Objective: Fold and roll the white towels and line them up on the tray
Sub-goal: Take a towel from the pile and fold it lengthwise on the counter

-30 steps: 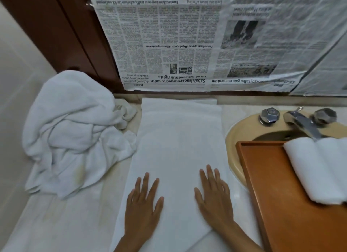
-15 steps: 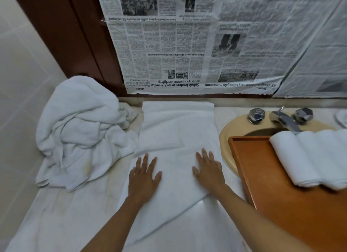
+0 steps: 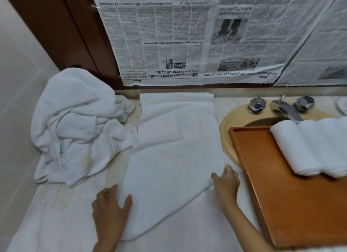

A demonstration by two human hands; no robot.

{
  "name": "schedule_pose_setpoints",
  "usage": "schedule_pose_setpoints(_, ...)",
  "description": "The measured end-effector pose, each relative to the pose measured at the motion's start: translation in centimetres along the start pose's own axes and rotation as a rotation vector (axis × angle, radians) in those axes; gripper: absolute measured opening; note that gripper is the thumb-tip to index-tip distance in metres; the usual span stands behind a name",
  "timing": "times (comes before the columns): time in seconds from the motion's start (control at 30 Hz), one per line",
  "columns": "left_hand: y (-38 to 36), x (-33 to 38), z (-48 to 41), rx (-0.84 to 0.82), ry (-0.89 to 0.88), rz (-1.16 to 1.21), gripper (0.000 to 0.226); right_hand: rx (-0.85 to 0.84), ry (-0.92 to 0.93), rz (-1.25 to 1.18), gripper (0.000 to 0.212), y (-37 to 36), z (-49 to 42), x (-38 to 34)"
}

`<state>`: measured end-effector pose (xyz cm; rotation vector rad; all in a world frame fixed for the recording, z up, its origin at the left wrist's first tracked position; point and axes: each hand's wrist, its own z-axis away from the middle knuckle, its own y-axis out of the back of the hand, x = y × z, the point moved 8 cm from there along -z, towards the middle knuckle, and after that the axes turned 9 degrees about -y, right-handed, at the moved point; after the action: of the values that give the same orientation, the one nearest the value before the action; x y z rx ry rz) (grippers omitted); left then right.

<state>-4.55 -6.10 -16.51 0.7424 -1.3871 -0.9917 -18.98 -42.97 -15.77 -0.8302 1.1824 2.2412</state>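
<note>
Across the worktop we see the folded towel lying as a long strip from the far wall toward us. It lies between the crumpled heap on the left and the tray on the right, whose far end holds rolled towels. The left hand and right hand each curl their fingers around the strip's near edges. We judge that rolling is next, and it calls for a tight, even turn.
</note>
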Motion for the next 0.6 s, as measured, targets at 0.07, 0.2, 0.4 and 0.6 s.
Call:
schedule_pose_setpoints(0.07,-0.1,0.1,-0.7,-0.009,-0.012,0.003,0.059,-0.102,-0.067,-0.147,0.024,-0.5,-0.6,0.0)
schedule_pose_setpoints(0.2,-0.2,1.7,-2.1,-0.050,-0.093,-0.097,0.065,-0.308,-0.127,-0.219,0.009,-1.4,-0.3,-0.9)
schedule_pose_setpoints(0.4,-2.9,8.2,-2.9,-0.132,-0.568,-0.095,0.074,-0.363,-0.005,-0.038,0.024,-1.4,0.3,-2.0)
schedule_pose_setpoints(0.6,-6.0,9.5,-4.5,-0.123,-0.591,-0.221,0.064,-0.533,0.194,0.201,0.028,-1.4,1.6,-3.0)
